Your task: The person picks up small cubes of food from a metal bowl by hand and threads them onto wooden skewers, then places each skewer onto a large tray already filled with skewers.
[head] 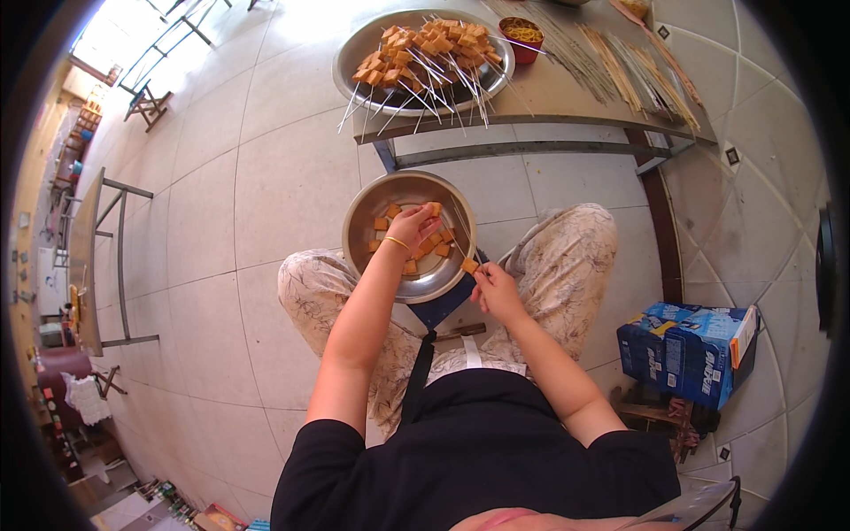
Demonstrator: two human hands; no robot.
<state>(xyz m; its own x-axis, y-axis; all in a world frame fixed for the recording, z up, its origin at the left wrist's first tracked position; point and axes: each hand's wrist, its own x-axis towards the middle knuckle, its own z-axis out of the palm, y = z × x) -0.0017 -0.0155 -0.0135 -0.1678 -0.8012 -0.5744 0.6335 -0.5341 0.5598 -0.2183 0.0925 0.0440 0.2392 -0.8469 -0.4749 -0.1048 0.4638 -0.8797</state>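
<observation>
My left hand (412,227) reaches over a round metal basin (451,287) and pinches an orange-brown cube of food (435,209), which looks like fried tofu. More such cubes (410,266) lie in the basin. Beyond the basin's right rim, my right hand (495,287) grips thin skewers (459,224) that point up and left across the bowl. One cube (469,265) is threaded on them close to my fingers. On the bench ahead, a large metal basin (344,63) holds a heap of skewered cubes (425,50), their sticks poking out over its rim.
The low bench (551,113) also bears a red tin of yellow rings (522,40) and loose bundles of thin sticks (624,73). Blue printed cartons (690,352) stand to my right. A folding table (93,265) is at the far left.
</observation>
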